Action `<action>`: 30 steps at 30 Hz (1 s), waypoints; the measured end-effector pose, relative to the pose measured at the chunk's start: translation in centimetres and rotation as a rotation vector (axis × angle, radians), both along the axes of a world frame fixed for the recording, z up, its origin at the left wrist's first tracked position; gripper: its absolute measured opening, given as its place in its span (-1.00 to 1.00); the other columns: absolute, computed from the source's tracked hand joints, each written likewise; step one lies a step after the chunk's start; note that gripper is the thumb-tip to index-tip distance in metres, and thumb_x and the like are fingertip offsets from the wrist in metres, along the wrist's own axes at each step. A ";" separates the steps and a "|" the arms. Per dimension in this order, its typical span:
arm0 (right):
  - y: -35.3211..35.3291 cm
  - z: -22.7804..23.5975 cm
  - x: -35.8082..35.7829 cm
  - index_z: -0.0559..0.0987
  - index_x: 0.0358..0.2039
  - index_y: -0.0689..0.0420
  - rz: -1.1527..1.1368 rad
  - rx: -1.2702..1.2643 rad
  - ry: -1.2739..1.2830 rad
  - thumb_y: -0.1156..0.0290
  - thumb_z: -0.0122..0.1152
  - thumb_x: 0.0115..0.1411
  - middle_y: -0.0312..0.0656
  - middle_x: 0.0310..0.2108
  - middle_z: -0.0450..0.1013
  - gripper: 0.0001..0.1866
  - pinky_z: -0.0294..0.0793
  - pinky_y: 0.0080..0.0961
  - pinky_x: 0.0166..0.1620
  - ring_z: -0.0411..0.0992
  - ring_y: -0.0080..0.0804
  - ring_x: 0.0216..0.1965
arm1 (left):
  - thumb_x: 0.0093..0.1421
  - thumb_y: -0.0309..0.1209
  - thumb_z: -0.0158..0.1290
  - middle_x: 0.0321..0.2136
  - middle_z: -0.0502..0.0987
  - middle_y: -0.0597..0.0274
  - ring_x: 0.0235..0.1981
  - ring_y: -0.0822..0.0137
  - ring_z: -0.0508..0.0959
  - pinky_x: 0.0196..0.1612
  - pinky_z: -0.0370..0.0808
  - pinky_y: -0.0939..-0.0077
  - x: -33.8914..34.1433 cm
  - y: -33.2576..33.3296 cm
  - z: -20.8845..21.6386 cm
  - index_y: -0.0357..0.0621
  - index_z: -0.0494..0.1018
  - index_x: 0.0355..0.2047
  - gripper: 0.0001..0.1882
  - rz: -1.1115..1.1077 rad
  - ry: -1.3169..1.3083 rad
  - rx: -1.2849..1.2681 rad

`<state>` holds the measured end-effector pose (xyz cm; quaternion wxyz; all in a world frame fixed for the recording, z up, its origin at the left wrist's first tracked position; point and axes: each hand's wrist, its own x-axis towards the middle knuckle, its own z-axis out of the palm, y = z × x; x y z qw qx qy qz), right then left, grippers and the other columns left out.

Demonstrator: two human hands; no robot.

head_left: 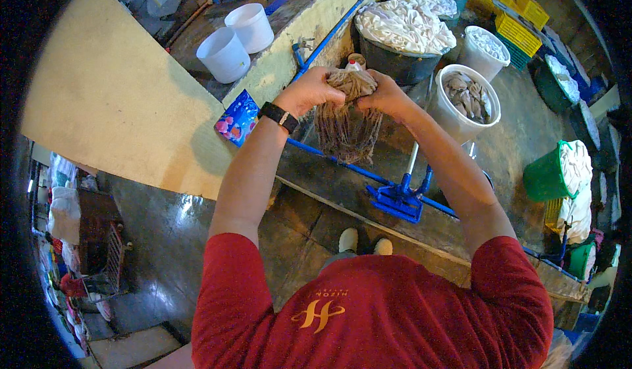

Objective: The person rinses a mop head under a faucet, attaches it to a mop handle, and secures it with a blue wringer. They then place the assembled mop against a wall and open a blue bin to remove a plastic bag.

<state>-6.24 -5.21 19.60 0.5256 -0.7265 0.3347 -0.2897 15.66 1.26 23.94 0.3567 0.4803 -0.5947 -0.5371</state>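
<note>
A wet-looking brown string mop head (347, 132) hangs from my two hands, its strands dangling and its top bunched up. My left hand (308, 92), with a black band on the wrist, grips the bunched part from the left. From the right, my right hand (387, 96) is closed on the same bunch. Below and to the right of the strands is a blue mop clamp (397, 201) on a pale pole, with no strands in it. Just beyond my hands, partly hidden by the bunch, stands a small container with a red-and-white top (353, 65).
Blue pipe (359, 169) runs low in front of me and up along the yellowish wall (125, 99). White buckets (463, 132), a large dark tub (398, 66) and a green bucket (543, 175) hold cloth. A blue packet (238, 117) rests by the wall's edge.
</note>
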 end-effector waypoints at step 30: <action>1.4 2.8 -2.2 0.61 -0.03 0.29 0.074 0.296 0.028 0.54 0.57 -0.20 -0.09 -0.22 0.64 -0.38 0.60 -0.31 -0.06 0.61 -0.28 -0.23 | -0.06 -0.61 0.23 -0.36 0.65 0.14 -0.42 0.32 0.63 -0.39 0.54 0.40 -3.1 2.1 -1.9 -0.38 0.61 -0.25 -0.71 0.323 0.143 -0.017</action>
